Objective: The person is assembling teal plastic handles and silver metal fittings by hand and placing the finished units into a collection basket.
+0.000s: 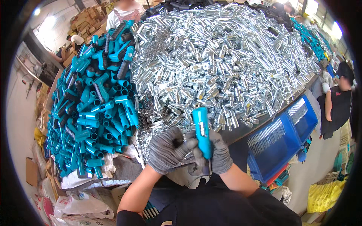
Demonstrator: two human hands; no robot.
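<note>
Both my hands wear grey gloves and meet low in the middle. My right hand [221,154] is closed round a teal plastic tool housing [204,145], held nearly upright. A slot in its side shows bright metal. Just left of it, my left hand [164,150] has its fingers curled in, with thumb and fingertips close against the housing. Whatever those fingers hold is hidden. Beyond my hands spreads a large heap of silvery metal fittings [222,67]. A pile of teal housings [85,120], several with black grips, lies to the left. Dark springs [145,113] run between the two heaps.
Blue bins [269,150] with rows of metal rods stand to the right of the table. A co-worker in black [337,101] is at the far right; others are farther back. Plastic bags [83,205] lie lower left, and a yellow bag [325,196] lower right.
</note>
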